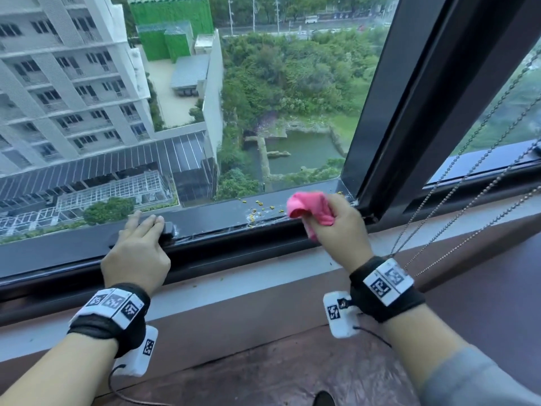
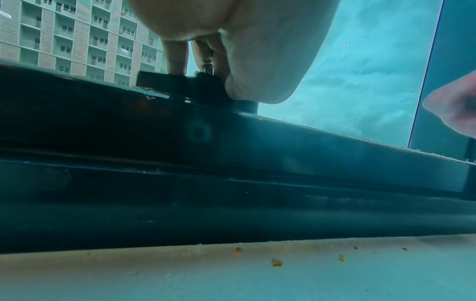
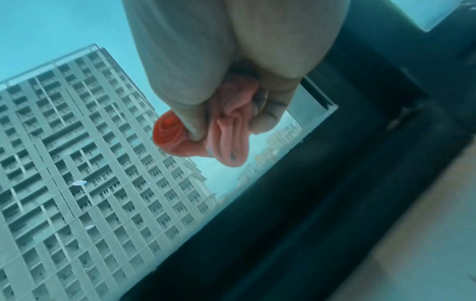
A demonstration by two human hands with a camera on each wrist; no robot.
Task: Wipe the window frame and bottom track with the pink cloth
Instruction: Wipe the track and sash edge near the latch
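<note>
While both forearms reach forward over a brown wooden sill [image 1: 263, 361], each wrist wears a black band with white coded tags. Just beyond the sill runs a pale ledge [image 1: 234, 271] with a few small crumbs on it, and past that lies the dark bottom track [image 1: 248, 235] of the window. On the left, the left hand [image 1: 137, 253] rests palm down with fingers fairly straight and close together, fingertips lying over a small black latch [image 1: 168, 230] on the lower window frame [image 1: 73, 253]; it does not appear to grip anything. On the right, the right hand [image 1: 339, 221] is closed in a fist around a bunched pink cloth [image 1: 310, 209], thumb and fingers curled tight into its folds. The cloth is held at the right end of the frame, close to the corner where a dark upright post [image 1: 395, 112] rises; whether it touches the frame cannot be told. Scattered yellow bits [image 1: 260, 208] and a scuffed smear lie on the frame just left of the cloth, so that patch looks unwiped, and dirt streaks show along the track. Judging from this, much of the wiping remains. Two bead chains [image 1: 456, 200] hang at far right. Through the glass, far below, are a white apartment block, trees and a pond.
</note>
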